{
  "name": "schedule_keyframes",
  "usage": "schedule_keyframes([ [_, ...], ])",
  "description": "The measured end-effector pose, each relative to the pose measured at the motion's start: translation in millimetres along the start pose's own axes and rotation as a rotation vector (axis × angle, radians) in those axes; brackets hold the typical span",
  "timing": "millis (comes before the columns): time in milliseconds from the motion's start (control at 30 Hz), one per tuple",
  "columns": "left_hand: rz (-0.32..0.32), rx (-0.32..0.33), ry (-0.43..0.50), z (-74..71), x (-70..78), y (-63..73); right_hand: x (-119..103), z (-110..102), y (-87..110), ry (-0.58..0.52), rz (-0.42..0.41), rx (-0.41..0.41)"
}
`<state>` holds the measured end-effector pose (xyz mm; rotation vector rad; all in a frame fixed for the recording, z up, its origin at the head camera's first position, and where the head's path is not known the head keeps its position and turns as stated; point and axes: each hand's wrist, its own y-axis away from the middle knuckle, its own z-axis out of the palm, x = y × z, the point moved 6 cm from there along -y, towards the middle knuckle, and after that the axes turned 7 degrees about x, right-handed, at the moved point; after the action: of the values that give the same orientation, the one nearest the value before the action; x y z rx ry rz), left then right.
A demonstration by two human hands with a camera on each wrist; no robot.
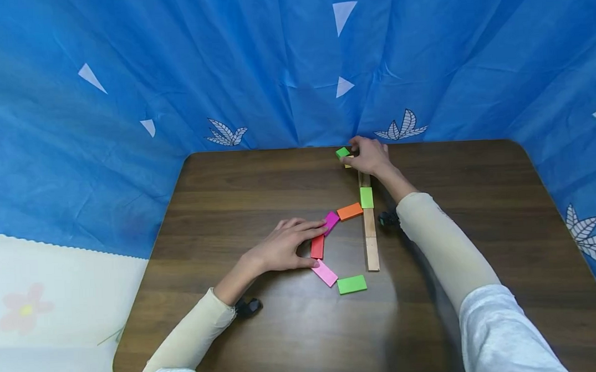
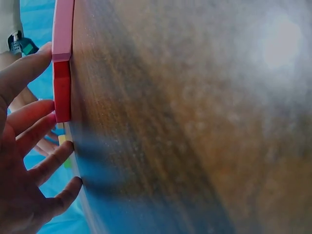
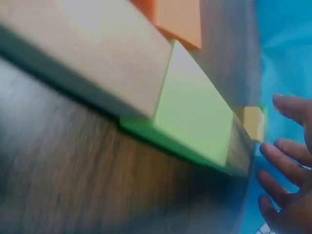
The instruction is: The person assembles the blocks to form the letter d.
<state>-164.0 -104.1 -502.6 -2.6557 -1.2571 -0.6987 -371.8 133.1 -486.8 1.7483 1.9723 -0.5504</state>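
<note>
In the head view, flat coloured blocks form a curve: an orange block (image 1: 349, 211), a magenta block (image 1: 332, 222), a red block (image 1: 318, 247), a pink block (image 1: 325, 273) and a green block (image 1: 352, 284). My left hand (image 1: 285, 245) spreads its fingers along this curve, thumb at the pink block, fingertips at the magenta one. The left wrist view shows its fingers straight beside the red block (image 2: 62, 92). At the table's back, my right hand (image 1: 370, 155) reaches with parted fingers beside a yellow block (image 3: 253, 123) and a bright green block (image 1: 342, 152).
A straight row of plain wooden blocks (image 1: 372, 254) with a light green block (image 1: 366, 197) in it runs toward the back of the brown table (image 1: 258, 182). A blue curtain (image 1: 273, 70) hangs behind the table's back edge.
</note>
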Motion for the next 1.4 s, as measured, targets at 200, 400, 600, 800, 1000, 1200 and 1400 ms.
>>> schedule_keyframes([
  [200, -0.010, 0.008, 0.005, 0.5, -0.8, -0.3, -7, 12, -9.9, 0.044, 0.036, 0.033],
  [400, -0.005, 0.009, 0.000, 0.8, -0.3, 0.1, -15, 20, -15.6, 0.082, 0.037, 0.055],
  [600, -0.017, 0.002, 0.008, 0.8, 0.4, 0.6, -16, 21, -17.5, 0.073, 0.028, 0.058],
  [800, -0.022, 0.001, 0.006, 2.5, -0.8, -0.2, -15, 14, -17.8, 0.001, 0.004, 0.067],
  [1000, -0.020, 0.008, 0.004, 2.1, -1.7, -1.1, -21, 2, -9.1, -0.043, -0.054, 0.066],
  [1200, -0.012, 0.010, 0.004, 2.5, -1.9, 1.3, -27, -5, 17.6, -0.100, -0.148, 0.062],
  [1400, -0.032, 0.002, 0.013, 2.7, -1.4, -0.1, -22, -15, 55.9, -0.134, -0.208, 0.055],
])
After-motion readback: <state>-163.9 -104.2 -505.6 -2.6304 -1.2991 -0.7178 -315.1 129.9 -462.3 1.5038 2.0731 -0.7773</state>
